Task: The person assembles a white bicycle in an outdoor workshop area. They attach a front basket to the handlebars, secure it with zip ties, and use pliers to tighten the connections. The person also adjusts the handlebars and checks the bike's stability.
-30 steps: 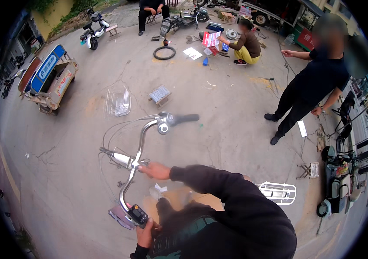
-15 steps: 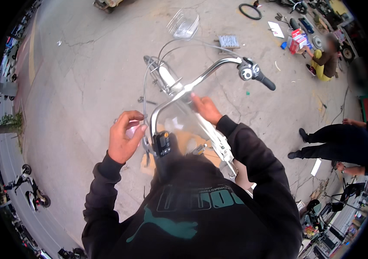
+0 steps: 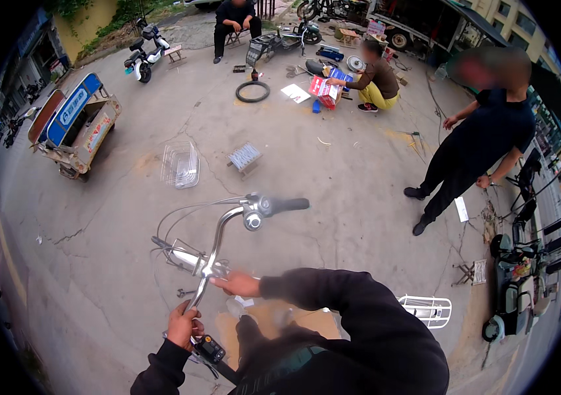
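The left hand (image 3: 184,324) is clenched around the near end of a chrome handlebar (image 3: 218,247), just above a small black control unit (image 3: 213,348). The right hand (image 3: 238,284) lies flat, fingers extended, on the bar's middle by the stem, not gripping. The bar curves up to a black grip (image 3: 286,205) at its far end, with thin cables (image 3: 182,214) looping left. Cracked concrete ground (image 3: 96,263) spreads wide to the left and ahead. A wire basket (image 3: 180,164) lies well apart ahead, a white rack (image 3: 427,310) near the right elbow, a standing person (image 3: 475,148) further right
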### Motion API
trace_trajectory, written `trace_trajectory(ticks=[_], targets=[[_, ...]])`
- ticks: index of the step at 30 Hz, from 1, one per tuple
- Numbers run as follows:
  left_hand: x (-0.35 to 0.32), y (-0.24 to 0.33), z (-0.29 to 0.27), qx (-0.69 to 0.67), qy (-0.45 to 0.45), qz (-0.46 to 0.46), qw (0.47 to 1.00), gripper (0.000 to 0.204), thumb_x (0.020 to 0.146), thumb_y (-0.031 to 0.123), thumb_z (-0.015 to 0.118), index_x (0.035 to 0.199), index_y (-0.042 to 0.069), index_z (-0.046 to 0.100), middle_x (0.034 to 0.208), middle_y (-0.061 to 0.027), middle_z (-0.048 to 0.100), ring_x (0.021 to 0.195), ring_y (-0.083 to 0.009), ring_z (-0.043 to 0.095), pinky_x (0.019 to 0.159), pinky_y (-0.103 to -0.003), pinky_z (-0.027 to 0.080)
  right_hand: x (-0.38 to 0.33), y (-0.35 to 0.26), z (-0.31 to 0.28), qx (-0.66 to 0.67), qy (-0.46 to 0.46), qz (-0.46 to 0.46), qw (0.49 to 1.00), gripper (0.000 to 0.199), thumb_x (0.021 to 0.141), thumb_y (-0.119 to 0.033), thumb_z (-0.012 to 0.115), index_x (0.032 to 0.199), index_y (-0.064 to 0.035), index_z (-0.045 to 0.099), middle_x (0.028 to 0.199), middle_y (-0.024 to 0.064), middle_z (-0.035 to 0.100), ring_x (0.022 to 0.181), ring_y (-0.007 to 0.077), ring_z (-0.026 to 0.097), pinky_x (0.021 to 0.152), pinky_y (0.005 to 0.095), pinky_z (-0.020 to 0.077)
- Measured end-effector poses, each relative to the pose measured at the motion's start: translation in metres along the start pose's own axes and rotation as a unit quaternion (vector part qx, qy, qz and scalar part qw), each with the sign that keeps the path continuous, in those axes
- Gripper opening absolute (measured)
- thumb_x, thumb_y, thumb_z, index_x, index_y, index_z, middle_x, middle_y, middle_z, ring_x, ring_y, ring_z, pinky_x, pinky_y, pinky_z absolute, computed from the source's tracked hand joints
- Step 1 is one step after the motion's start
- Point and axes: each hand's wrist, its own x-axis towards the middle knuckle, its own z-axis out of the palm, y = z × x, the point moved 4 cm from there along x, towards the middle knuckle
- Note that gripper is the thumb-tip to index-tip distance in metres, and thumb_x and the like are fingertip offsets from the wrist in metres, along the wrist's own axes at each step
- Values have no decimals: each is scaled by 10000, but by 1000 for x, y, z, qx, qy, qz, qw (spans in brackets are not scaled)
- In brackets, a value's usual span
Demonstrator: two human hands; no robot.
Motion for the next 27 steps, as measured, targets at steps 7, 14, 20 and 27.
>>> trace_trajectory(ticks=[7,14,20,27], targets=[[9,-4,-5,-42,-47,-99,993,125,926,143,516,882,68,426,612,-12,407,425,-115,392,367,-281,346,6,10,20,212,-327,146,909,680,879,-726,416,544,-139,345,507,-39,269,402,82,235,388,260,179],[7,3,4,-44,-30,-63,997,303,902,97,517,1172,-30,470,604,-3,408,397,-103,384,343,-272,325,18,27,15,208,-177,104,956,653,917,-674,403,545,-140,340,498,-42,281,386,81,248,362,256,183],[7,-4,6,-59,-15,-76,995,359,890,67,510,1224,-57,470,589,-11,420,380,-109,399,331,-279,335,21,33,22,168,-295,183,923,608,941,-577,456,533,-148,316,472,-47,266,361,76,252,342,258,195],[0,4,5,-48,0,-80,996,357,908,75,502,1243,-34,448,565,4,388,373,-111,367,338,-273,317,18,19,24,213,-226,116,943,595,980,-529,402,540,-136,321,483,-29,294,372,84,274,343,264,226]])
